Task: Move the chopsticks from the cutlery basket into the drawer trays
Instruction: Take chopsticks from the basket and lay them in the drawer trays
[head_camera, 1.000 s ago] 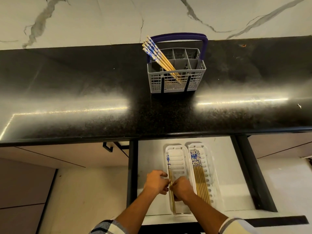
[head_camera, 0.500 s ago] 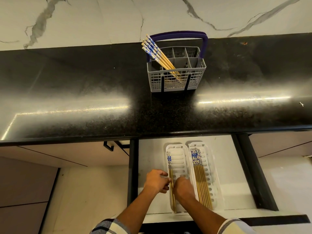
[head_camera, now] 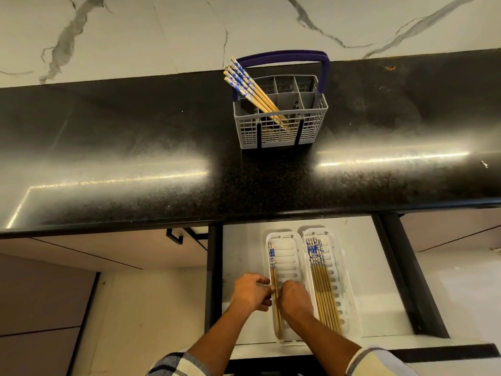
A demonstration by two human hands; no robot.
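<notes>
Down at the open drawer, both hands (left hand, right hand) have lowered, pinching chopsticks into the left tray; basket still holds more.

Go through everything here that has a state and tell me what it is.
Drawer: open.
Basket: upright, chopsticks leaning inside.
Left tray: few chopsticks, along left edge.
Right tray: row of chopsticks.
Left hand: on left tray's chopsticks.
Right hand: in left tray.
</notes>
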